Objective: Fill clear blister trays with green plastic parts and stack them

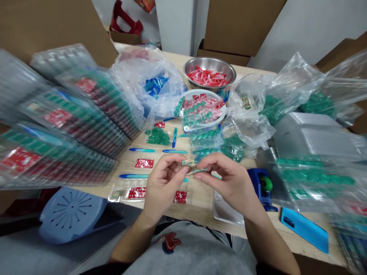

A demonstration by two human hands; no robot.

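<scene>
My left hand (164, 182) and my right hand (229, 182) meet above the front of the table. Thumb and fingers of both are pinched on a small pale yellow-and-teal patterned strip (188, 162); its exact kind is unclear. Beneath my left hand lies a clear plastic blister tray (123, 194) with red snowflake-print packets (137, 192) in it. Several blue-and-teal pen-shaped sticks (133, 176) rest on the table, beside another red packet (144, 163). Farther back are a heap of green gem-like pieces (158, 136) and a white plate (186, 128) of red packets and green strips.
Tall stacks of filled blister packs (57, 152) line the left. A steel bowl (187, 68) of red-and-pink sticks stands at the back, beside a plastic bag (129, 72). On the right are a blue tape dispenser (258, 183), a blue phone (304, 229) and clear trays (315, 133). A blue stool (71, 217) stands below left.
</scene>
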